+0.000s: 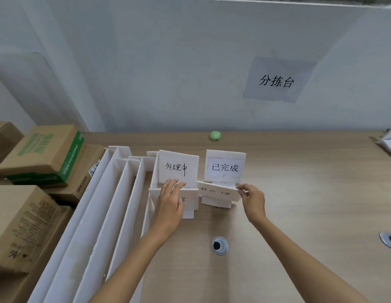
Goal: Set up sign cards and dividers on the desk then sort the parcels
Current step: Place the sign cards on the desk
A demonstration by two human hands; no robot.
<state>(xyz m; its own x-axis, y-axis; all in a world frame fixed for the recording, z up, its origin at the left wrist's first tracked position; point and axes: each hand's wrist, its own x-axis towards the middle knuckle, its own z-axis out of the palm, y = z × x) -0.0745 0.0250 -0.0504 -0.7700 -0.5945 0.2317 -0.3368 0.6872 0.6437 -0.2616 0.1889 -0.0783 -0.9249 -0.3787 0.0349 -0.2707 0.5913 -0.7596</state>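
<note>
Light wooden desk (299, 193) is filling my view. Brown cardboard parcels (37, 154) are sitting at nine o'clock, with long white foam-board dividers (91, 215) lying just beside them. At centre I'm watching the right hand (252, 199) pinching a tilted white sign card (216, 190) by its edge. The left hand (170, 197) is resting, fingers straight, on a second white sign card (191, 200).

Stacked cardboard boxes (37, 160) and long white dividers (98, 215) walled off the left side of the desk (310, 193). 2 upright sign cards (224, 167) blocked the middle. To the right it lay open for a hand to pass, with only a green ball (215, 135) near the back wall (190, 84).
</note>
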